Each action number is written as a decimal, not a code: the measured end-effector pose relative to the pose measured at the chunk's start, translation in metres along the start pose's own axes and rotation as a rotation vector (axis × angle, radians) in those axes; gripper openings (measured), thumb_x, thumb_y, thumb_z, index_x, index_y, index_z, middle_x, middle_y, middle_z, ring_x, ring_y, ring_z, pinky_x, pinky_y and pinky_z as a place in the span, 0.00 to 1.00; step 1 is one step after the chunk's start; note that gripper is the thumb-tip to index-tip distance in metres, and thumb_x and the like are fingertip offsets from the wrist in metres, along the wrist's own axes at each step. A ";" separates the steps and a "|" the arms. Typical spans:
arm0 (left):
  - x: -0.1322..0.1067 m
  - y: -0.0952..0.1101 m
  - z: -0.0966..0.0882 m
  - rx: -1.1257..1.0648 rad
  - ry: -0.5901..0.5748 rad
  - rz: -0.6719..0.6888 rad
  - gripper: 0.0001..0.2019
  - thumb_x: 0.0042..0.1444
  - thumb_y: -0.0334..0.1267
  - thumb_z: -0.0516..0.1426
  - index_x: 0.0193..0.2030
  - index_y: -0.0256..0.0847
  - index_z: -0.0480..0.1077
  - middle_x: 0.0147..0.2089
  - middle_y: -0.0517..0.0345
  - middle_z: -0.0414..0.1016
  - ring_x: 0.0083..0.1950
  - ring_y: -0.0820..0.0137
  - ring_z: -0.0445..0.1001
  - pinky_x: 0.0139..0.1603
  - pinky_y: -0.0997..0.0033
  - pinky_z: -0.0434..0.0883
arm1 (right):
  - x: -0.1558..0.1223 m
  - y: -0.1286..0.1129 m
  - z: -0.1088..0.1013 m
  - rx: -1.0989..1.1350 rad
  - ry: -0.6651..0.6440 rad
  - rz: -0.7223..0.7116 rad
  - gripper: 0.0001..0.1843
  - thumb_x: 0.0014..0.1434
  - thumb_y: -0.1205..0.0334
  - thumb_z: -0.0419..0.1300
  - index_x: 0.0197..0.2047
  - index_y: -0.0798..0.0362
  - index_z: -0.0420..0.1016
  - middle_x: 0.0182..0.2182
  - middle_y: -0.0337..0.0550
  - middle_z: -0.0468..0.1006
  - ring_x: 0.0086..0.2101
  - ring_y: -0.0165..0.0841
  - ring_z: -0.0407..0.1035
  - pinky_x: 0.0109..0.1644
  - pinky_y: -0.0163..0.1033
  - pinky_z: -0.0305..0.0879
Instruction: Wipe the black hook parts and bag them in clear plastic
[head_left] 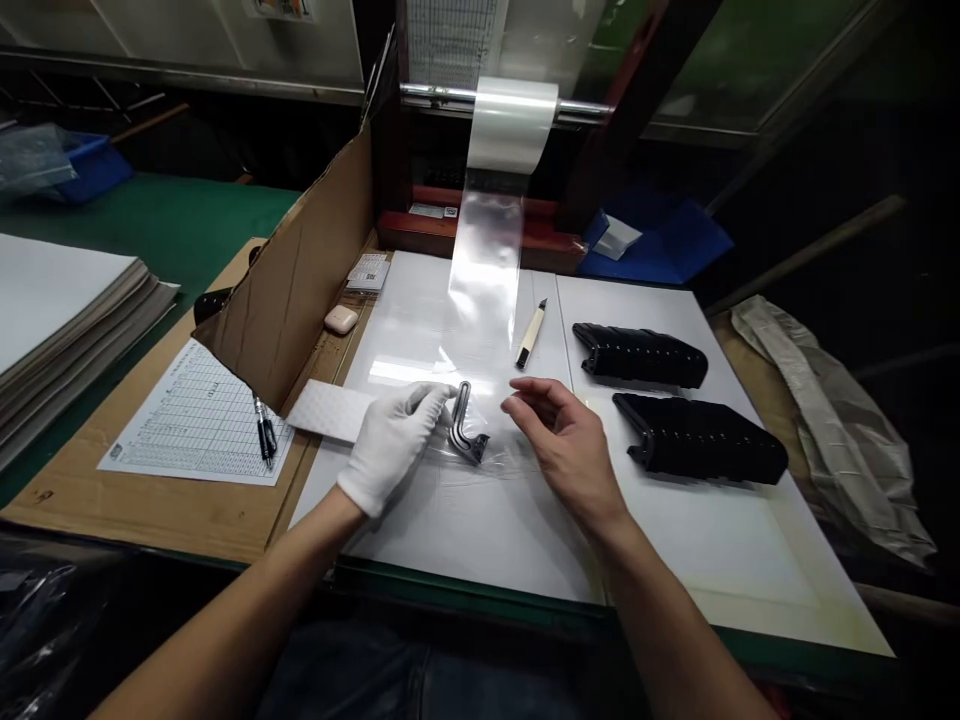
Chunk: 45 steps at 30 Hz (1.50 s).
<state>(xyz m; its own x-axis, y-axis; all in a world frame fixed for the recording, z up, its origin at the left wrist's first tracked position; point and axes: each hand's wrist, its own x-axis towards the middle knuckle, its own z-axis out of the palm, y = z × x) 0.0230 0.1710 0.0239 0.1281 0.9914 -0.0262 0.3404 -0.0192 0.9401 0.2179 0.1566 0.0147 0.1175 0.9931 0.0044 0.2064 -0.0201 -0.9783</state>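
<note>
Holding your left hand [394,445], in its white glove, curled just beside the dark metal hook-shaped bracket [465,430], you have its fingertips [442,393] at the bracket's upper end, though you cannot tell from this view whether they grip it or the film under it. Your bare right hand [566,445] is open, its fingers loosely curved, and hovers just right of the bracket. The bracket lies between your hands on clear plastic film [484,270], which runs down from a roll [511,125] on a steel bar and spreads over a white board [480,545] on the worktop [187,225]. Past your right hand, you have a cream-handled utility knife [531,335] and two ribbed black parts [640,355] side by side on the board. To your left, a tilted cardboard sheet [300,270] stands behind a white foam pad [330,410], with a small white case [341,320] beyond it. Two pens [265,430] lie on a printed tally sheet [199,420], and a stack of pale sheets [60,320] sits at the far left
</note>
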 end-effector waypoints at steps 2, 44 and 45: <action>0.013 -0.004 0.006 0.094 0.039 0.003 0.18 0.68 0.47 0.51 0.34 0.39 0.74 0.29 0.60 0.77 0.31 0.70 0.76 0.35 0.72 0.72 | 0.010 0.006 0.004 -0.035 0.019 -0.013 0.20 0.64 0.48 0.62 0.53 0.53 0.74 0.37 0.42 0.78 0.40 0.34 0.74 0.49 0.43 0.73; -0.059 0.046 0.110 -0.420 -0.497 -0.358 0.28 0.61 0.63 0.52 0.42 0.37 0.76 0.17 0.66 0.61 0.15 0.76 0.56 0.16 0.76 0.53 | -0.148 0.034 -0.048 -0.019 0.600 0.227 0.23 0.63 0.43 0.61 0.48 0.53 0.79 0.40 0.48 0.81 0.38 0.38 0.75 0.44 0.42 0.73; -0.075 0.039 0.090 -0.501 -0.524 -0.388 0.30 0.63 0.64 0.49 0.41 0.37 0.75 0.13 0.70 0.53 0.13 0.77 0.49 0.14 0.77 0.48 | -0.149 0.029 -0.044 0.050 0.497 0.280 0.25 0.62 0.40 0.61 0.48 0.53 0.80 0.39 0.48 0.82 0.37 0.38 0.75 0.42 0.41 0.73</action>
<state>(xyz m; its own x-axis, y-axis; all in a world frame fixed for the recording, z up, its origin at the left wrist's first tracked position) 0.1101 0.0845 0.0319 0.5476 0.7242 -0.4193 0.0094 0.4957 0.8685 0.2491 0.0035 -0.0048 0.6065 0.7763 -0.1717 0.0565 -0.2574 -0.9646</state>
